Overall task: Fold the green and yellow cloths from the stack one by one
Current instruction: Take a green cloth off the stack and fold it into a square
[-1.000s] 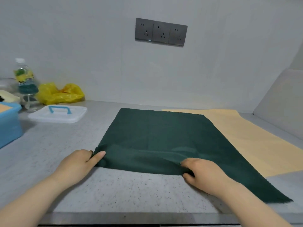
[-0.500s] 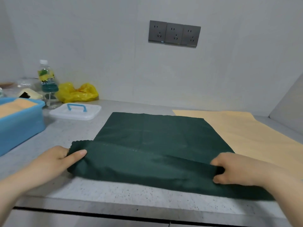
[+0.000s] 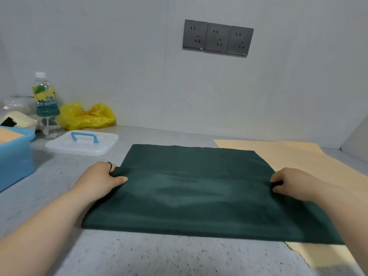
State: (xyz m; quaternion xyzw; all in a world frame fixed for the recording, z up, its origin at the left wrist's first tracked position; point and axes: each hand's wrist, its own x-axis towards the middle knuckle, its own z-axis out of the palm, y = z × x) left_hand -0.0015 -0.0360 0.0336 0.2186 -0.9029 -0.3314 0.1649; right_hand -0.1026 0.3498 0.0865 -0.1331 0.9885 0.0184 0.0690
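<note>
A dark green cloth [image 3: 195, 188] lies on the speckled grey counter [image 3: 159, 255], its near half doubled over onto the far half. My left hand [image 3: 101, 179] pinches the folded-over edge at the cloth's left side. At the right side my right hand [image 3: 292, 183] pinches the same edge. The moved edge sits partway up the cloth, short of the far edge. Under and to the right of the green cloth a pale yellow cloth [image 3: 310, 162] lies flat, with a corner showing at the bottom right.
At the left stands a blue bin [image 3: 15, 162] holding yellow cloth. A white lid with a blue handle [image 3: 82, 142] lies behind it, with a drink bottle [image 3: 44, 100] and a yellow plastic bag [image 3: 85, 116] near the wall. Wall sockets [image 3: 218, 37] are above.
Both hands lifted the green cloth's near edge and carried it away from me over the far half. The cloth now lies doubled, and the view has tilted slightly.
</note>
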